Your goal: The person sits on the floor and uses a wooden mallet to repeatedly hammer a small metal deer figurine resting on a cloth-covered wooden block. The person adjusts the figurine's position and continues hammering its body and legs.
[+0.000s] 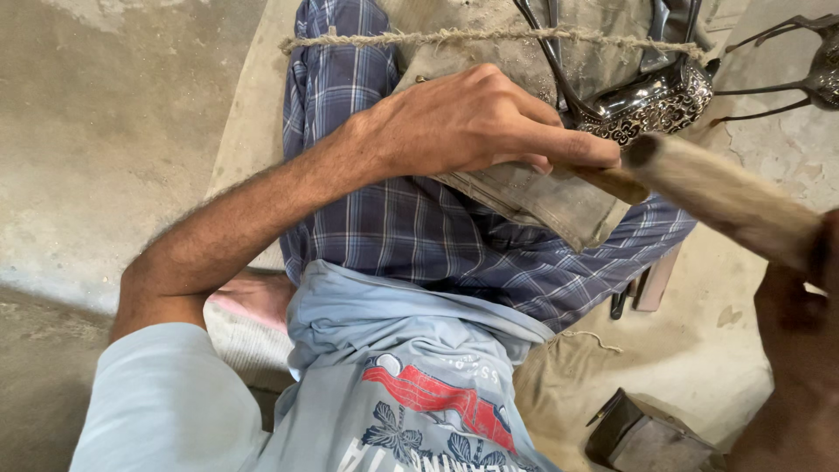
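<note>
A person sits on the floor, seen from above. The left hand [476, 122] reaches forward with the arm bent at the elbow, palm down, fingers [577, 149] pressed together and curled around a thin brown wooden tool [612, 182]. It presses on a dusty grey cloth pad [533, 197] draped over the blue checked lap. Just beyond the pad lies an ornate silver engraved metal piece [651, 105]. The right hand [800, 350], blurred at the frame's edge right of the pad, grips a pale wooden mallet handle [725, 197]; its fingers cannot be made out.
</note>
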